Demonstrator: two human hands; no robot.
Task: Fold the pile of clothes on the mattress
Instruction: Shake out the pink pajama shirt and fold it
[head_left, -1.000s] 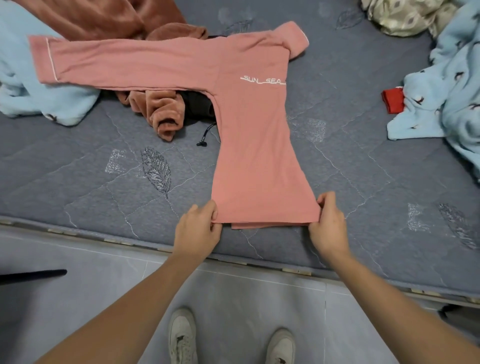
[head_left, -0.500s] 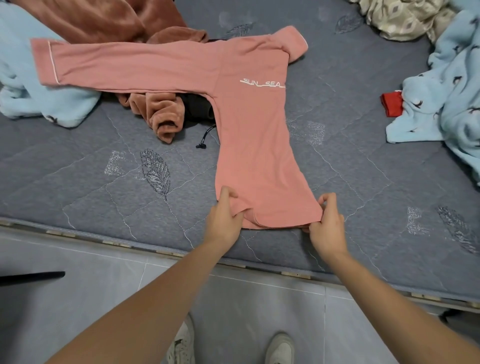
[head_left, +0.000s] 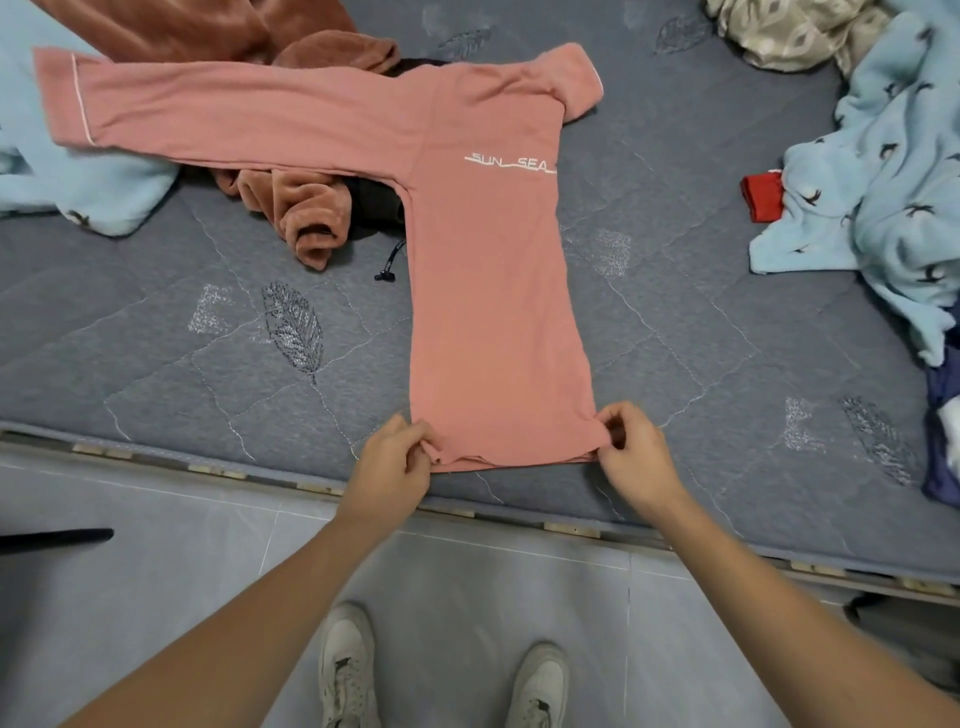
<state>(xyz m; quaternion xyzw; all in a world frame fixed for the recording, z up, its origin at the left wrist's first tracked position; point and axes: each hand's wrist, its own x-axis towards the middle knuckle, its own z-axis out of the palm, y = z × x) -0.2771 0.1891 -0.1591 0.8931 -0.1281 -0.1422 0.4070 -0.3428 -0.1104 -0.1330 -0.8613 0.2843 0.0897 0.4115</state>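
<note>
Pink shirt (head_left: 488, 270), white lettering; grey mattress (head_left: 208, 322), leaf pattern, seemingly stitched.

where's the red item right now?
Head view, right side of the mattress: the small red item lies partly tucked under the left edge of the light blue bird-print garment, well right of the pink shirt.

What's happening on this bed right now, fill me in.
A person is folding a pink long-sleeved top laid out on the grey mattress. It is already folded in half lengthwise, with the sleeve stretched out to the left. The left hand and right hand each pinch a bottom corner of the hem near the mattress edge. Unfolded clothes lie around it: a brown fleece garment, light blue pieces and a patterned beige item.
</note>
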